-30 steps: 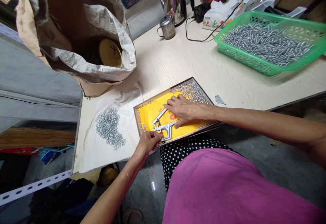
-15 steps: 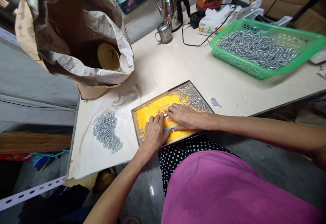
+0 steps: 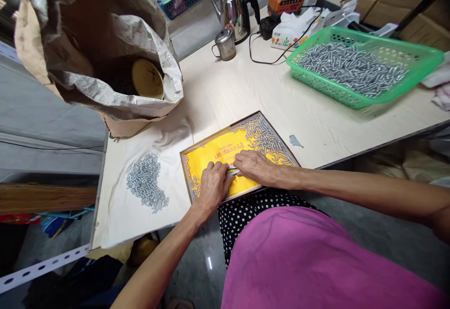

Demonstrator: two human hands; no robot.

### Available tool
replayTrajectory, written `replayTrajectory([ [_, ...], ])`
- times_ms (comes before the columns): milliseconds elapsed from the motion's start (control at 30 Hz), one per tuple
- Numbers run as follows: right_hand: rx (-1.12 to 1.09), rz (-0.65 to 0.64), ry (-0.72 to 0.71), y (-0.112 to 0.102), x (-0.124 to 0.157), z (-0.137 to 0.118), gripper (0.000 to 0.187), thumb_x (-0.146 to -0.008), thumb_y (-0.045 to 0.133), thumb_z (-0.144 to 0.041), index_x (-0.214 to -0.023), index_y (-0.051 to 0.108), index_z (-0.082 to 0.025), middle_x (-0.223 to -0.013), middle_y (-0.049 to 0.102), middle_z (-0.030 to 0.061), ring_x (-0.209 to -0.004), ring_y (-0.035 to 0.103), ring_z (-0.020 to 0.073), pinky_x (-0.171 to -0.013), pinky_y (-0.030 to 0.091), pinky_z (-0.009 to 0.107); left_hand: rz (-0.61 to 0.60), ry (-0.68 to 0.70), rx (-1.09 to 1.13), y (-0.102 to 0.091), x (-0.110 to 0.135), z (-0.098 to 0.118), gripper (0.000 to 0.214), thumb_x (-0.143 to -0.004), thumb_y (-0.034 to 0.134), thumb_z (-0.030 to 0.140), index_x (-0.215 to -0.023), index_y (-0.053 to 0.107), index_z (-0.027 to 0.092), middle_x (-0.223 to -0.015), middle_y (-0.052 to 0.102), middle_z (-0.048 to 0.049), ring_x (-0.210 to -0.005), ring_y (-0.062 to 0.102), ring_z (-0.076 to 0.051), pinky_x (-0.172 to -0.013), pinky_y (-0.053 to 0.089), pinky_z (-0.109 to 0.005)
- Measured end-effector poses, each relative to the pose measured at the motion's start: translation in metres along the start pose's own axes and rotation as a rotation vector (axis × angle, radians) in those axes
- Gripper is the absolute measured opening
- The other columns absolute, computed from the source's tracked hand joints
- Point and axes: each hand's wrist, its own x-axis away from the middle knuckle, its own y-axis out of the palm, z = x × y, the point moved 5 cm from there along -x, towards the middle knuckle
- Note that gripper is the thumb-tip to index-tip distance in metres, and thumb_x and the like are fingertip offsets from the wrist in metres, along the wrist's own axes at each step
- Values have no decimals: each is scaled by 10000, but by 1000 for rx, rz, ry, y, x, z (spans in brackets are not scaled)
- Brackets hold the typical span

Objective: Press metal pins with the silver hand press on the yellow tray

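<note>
A shallow tray (image 3: 205,144) with a yellow, red-printed bottom rests at the table's front edge, above my lap. Small silvery metal pins (image 3: 269,140) crowd its far right corner, and a few more lie along its left side. Over the middle of the tray, my left hand (image 3: 214,182) has its fingers closed on the left end of a thin pale blue strip (image 3: 232,171). My right hand (image 3: 258,167) is closed at the strip's other end, fingertips almost meeting the left ones. The fingers hide much of the strip, so its exact kind is unclear.
A heap of pins (image 3: 146,182) lies on white cloth at left, below a large open sack (image 3: 140,112) holding a yellow bowl (image 3: 147,79). At right stands a green basket (image 3: 326,91) of pins. A metal cup (image 3: 225,48) and kettle (image 3: 236,11) stand behind.
Both hands have moved slightly toward my body over the tray, uncovering more of the red print. The fingers have drawn closer together around the pale blue strip.
</note>
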Motion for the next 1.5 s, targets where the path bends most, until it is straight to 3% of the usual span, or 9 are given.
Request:
replayTrajectory([
  [100,19,91,-49,-8,4,2,424,-906,681,-362,-1229,600,-102,-1222,614,179,-1150,523,292,-944,435,421,111,4,38,0,6,-7,454,-899,681,357,-1296,583,160,-1228,631,-135,-1103,553,-294,-959,496,-445],
  [167,9,160,-94,-9,4,2,535,-913,664,-427,-1326,538,-112,-1354,546,195,-1237,472,303,-1005,409,444,191,51,56,1,14,-7,369,-925,646,305,-1274,610,188,-1369,559,-139,-1218,508,-298,-1032,471,-466],
  [267,59,188,-79,-5,-8,7,387,-997,523,-338,-1324,543,-132,-1337,562,170,-1209,472,290,-965,403,430,257,125,60,6,28,1,226,-968,543,186,-1140,686,213,-1421,525,-113,-1319,434,-291,-1080,449,-474],
  [467,223,84,-70,-5,-57,17,229,-1009,442,-193,-1075,657,-151,-1057,648,111,-1049,490,269,-861,345,387,234,113,167,9,43,14,249,-983,495,156,-1093,712,211,-1175,632,-99,-1113,539,-238,-967,526,-406],
  [700,105,147,-109,-7,-23,-5,267,-992,538,-414,-978,634,-165,-1014,632,106,-982,516,257,-803,343,362,479,-268,169,-24,72,-55,223,-960,540,217,-1074,732,219,-1067,639,-100,-1027,570,-255,-922,511,-418],
  [833,-3,14,-190,15,-4,-24,248,-972,581,-417,-1020,598,-174,-1024,637,85,-910,565,226,-773,372,345,385,-360,167,-20,83,-71,182,-941,583,263,-891,748,205,-883,650,-75,-919,573,-248,-839,501,-381],
  [1167,-45,-116,-83,26,-17,-32,96,-989,517,-270,-1003,593,-213,-940,669,57,-778,621,192,-587,272,299,-59,-440,24,-2,63,-39,177,-879,676,282,-737,716,184,-891,674,-101,-953,597,-263,-769,478,-346],
  [1300,25,-78,-62,27,-13,-23,65,-973,533,-255,-975,596,-237,-935,667,51,-825,632,207,-571,259,298,-25,-383,154,-5,68,-45,163,-887,650,227,-743,711,179,-878,667,-77,-960,608,-233,-798,475,-317],
  [1500,88,-137,-6,26,-11,-18,97,-990,510,-272,-999,598,-233,-1021,661,63,-889,647,217,-553,280,285,218,-420,233,-12,65,-66,184,-960,571,237,-894,732,178,-939,672,-71,-966,598,-209,-824,468,-310],
])
